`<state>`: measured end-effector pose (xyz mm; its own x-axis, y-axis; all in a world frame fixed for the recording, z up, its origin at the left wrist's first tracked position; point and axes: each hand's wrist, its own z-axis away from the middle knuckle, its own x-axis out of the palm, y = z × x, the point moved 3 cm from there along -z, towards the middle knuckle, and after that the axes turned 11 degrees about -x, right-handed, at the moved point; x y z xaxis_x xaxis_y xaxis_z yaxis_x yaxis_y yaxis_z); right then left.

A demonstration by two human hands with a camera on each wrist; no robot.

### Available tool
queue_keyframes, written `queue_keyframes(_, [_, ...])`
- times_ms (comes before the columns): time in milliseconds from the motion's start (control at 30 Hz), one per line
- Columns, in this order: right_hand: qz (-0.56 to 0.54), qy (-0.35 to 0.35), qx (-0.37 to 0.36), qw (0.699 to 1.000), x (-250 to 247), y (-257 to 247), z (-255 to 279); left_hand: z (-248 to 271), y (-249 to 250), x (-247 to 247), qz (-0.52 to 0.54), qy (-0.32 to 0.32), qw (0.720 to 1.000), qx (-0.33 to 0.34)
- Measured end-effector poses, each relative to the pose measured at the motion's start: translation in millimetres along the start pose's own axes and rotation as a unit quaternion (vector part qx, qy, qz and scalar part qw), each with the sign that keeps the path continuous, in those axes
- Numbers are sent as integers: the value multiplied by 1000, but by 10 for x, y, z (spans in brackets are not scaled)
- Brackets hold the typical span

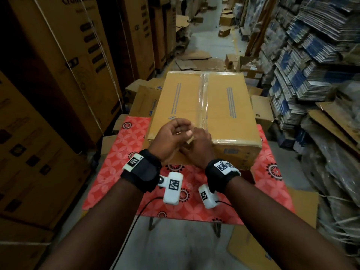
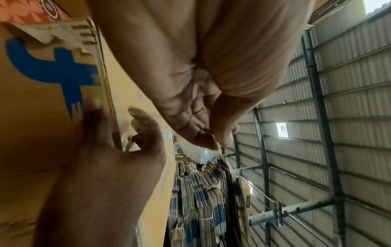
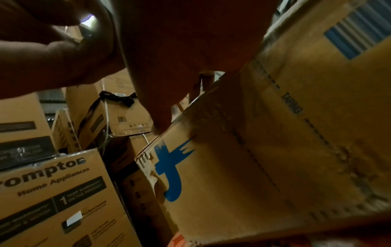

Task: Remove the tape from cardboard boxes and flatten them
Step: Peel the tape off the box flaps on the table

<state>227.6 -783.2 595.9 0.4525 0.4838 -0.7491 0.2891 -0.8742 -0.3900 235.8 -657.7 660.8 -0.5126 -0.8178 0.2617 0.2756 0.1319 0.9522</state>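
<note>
small table (image 1: 120,152) in red patterned cloth, taped cardboard box (image 1: 224,106) on it

The box (image 1: 204,106) was matt brown cardboard, its seam sealed with glossy clear plastic tape (image 1: 203,98). The table (image 1: 120,152) wore a smooth, patterned red cover.

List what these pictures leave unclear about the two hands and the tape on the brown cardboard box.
- Right hand fingers: head view, hidden behind the left hand; right wrist view too dark.
- Clear tape near end: head view, covered by both hands.
- Brown cardboard box contents: flaps closed, nothing shows.
</note>
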Motion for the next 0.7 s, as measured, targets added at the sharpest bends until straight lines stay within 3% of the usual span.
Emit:
queue_keyframes(100, [-31,40,31,998,17,-59,14,-20,4,-24,74,12,997,-4])
queue_keyframes(200, [-78,10,48,996,52,-61,-8,-81,-31,-281,106,111,988,-3])
queue_keyframes(267, [-172,14,87,981,91,-1,-15,-187,-132,-570,-73,213,974,20])
queue_keyframes(300, [-212,18,122,969,112,40,-6,-251,-198,-691,-201,240,949,33])
queue_keyframes(367, [-260,12,183,948,187,140,71,-353,-369,-826,-405,222,887,14])
queue_keyframes(433, [-283,-12,227,932,299,254,193,-421,-587,-896,-511,165,843,-34])
queue_keyframes(567, [-297,-48,287,909,497,407,515,-456,-1054,-963,-620,60,779,-72])
queue_keyframes(700, [-278,-64,326,901,603,488,741,-454,-1346,-970,-674,38,731,-97])
